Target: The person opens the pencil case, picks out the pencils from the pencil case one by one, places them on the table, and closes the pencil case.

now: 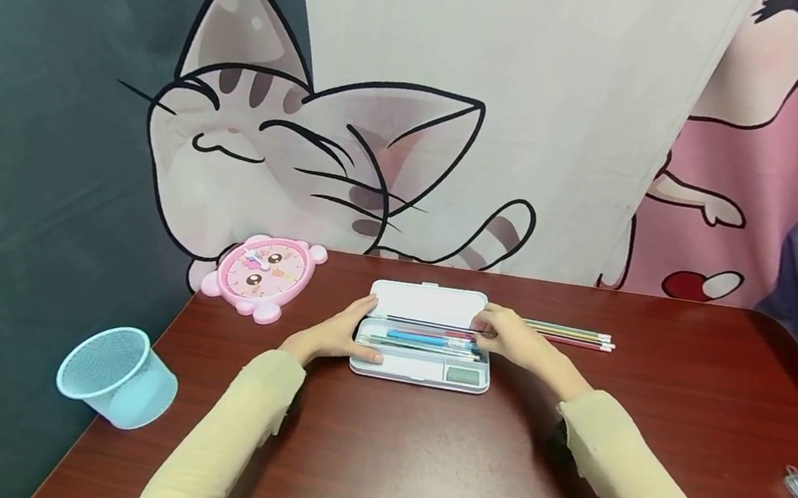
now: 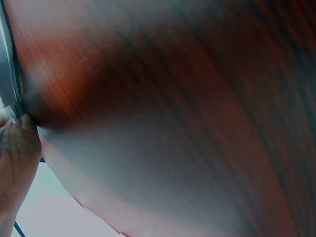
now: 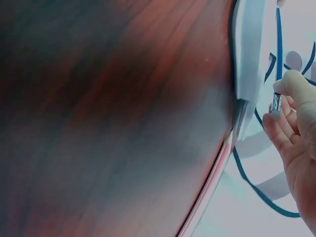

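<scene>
My left hand (image 1: 336,335) rests on the left end of an open pencil case (image 1: 409,368), thumb and fingers spread. At its other end, my right hand (image 1: 514,339) pinches what seems a blue pencil (image 3: 279,44); loose pencils (image 1: 572,336) lie right of those fingers on the tabletop (image 1: 415,470).

Left sleeve (image 1: 226,437) — long, pale cream | right sleeve (image 1: 640,487) — matching | cuffs (image 1: 288,371): something dark beneath each | hands (image 1: 336,333): bare

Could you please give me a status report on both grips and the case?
Left grip touching white case's left edge. Right grip pinching blue pencil. Case open, pencils inside. Loose pencils to its right, not blocking.
</scene>
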`<state>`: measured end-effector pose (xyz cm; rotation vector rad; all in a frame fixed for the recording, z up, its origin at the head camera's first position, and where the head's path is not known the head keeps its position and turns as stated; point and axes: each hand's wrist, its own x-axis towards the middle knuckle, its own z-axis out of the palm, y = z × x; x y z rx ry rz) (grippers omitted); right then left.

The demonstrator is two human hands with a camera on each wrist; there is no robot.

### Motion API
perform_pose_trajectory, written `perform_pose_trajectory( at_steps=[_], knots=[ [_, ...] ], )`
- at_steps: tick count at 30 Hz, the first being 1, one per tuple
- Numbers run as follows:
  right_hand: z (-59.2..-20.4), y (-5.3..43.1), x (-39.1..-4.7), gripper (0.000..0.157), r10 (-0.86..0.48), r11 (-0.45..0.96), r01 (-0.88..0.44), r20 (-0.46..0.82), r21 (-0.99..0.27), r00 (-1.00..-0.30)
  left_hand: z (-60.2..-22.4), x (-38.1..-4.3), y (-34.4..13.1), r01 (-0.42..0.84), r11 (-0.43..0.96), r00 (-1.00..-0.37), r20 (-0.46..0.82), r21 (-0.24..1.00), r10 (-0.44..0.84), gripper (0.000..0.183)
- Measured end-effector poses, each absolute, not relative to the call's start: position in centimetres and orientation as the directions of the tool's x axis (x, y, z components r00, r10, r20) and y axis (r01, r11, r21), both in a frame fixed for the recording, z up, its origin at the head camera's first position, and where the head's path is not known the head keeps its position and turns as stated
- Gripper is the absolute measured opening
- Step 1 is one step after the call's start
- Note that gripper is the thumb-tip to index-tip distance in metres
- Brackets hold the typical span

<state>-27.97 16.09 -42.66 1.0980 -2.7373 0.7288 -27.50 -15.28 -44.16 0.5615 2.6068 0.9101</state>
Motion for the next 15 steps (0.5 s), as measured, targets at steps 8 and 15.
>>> perform_pose_trajectory(
  at_steps=[8, 15],
  knots=[
    [-43.5, 17.3, -27.4, 0.007, -0.574, 0.639, -0.616, 0.248, -0.461, -0.781, -44.3, -27.5, -15.4, 0.240, 0.729, -0.870, -0.191, 0.641, 0.455, 0.105],
    [-43.7, 19.1, -27.1, 0.010, -0.443, 0.605, -0.529, 0.301, -0.595, -0.845, -44.4, -27.6, -15.2, 0.232, 0.727, -0.875, -0.188, 0.646, 0.446, 0.105]
  ],
)
